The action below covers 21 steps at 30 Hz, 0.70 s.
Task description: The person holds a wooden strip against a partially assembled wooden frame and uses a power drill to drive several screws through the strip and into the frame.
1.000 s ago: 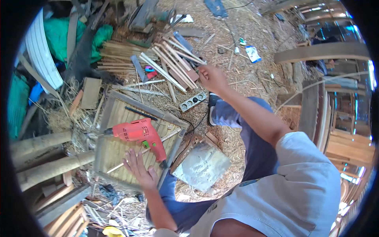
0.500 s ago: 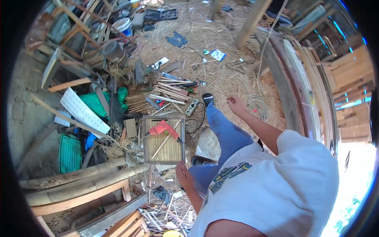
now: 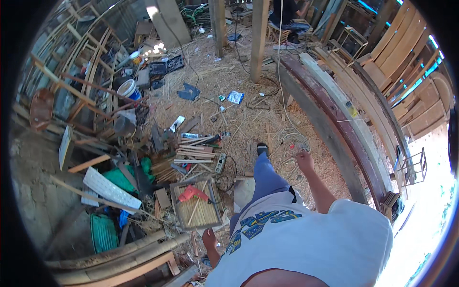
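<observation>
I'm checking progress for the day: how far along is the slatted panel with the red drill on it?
Done: the slatted panel looks mostly filled. In hand: nothing; the red drill lies on it, left hand beside it, right hand over the cord coil. Left: loose sticks remain unused.

a woodworking workshop: sawdust floor point(image 3: 248, 119), stacked planks point(image 3: 397, 62), red power drill point(image 3: 193, 193).

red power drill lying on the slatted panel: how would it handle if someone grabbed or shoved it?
The red power drill looks rigid and probably dense for its size. It lies on its side across the slatted panel, so it should slide or snag on slats rather than roll. Neither hand touches it; the left hand is nearest.
</observation>
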Each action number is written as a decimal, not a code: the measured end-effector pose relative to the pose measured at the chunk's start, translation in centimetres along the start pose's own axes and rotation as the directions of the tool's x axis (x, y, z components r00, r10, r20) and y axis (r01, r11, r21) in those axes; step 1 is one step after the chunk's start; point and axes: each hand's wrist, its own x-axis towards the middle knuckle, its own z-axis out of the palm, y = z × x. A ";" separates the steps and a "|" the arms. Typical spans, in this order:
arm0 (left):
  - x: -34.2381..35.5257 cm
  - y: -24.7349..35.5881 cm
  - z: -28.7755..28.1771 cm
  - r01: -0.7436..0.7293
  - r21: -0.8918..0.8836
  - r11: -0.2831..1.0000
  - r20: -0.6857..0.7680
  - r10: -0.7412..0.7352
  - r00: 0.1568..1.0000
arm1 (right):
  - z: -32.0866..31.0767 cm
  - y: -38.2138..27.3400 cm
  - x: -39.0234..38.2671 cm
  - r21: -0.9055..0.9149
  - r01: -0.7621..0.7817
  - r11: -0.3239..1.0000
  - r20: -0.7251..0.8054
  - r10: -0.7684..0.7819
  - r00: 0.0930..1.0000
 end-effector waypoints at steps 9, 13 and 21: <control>15.3 17.1 7.1 -0.066 0.219 0.973 0.187 0.025 0.982 | -0.1 -2.4 19.2 0.197 -0.216 0.956 0.163 0.185 0.969; 21.9 29.2 12.5 -0.062 -0.040 0.997 0.215 0.069 0.974 | -2.0 -3.9 27.9 0.225 -0.263 0.938 0.247 0.206 0.947; 31.8 46.4 17.4 -0.279 -0.070 0.958 0.261 0.288 0.922 | -5.1 -4.4 39.2 0.380 -0.134 0.915 0.080 0.111 0.991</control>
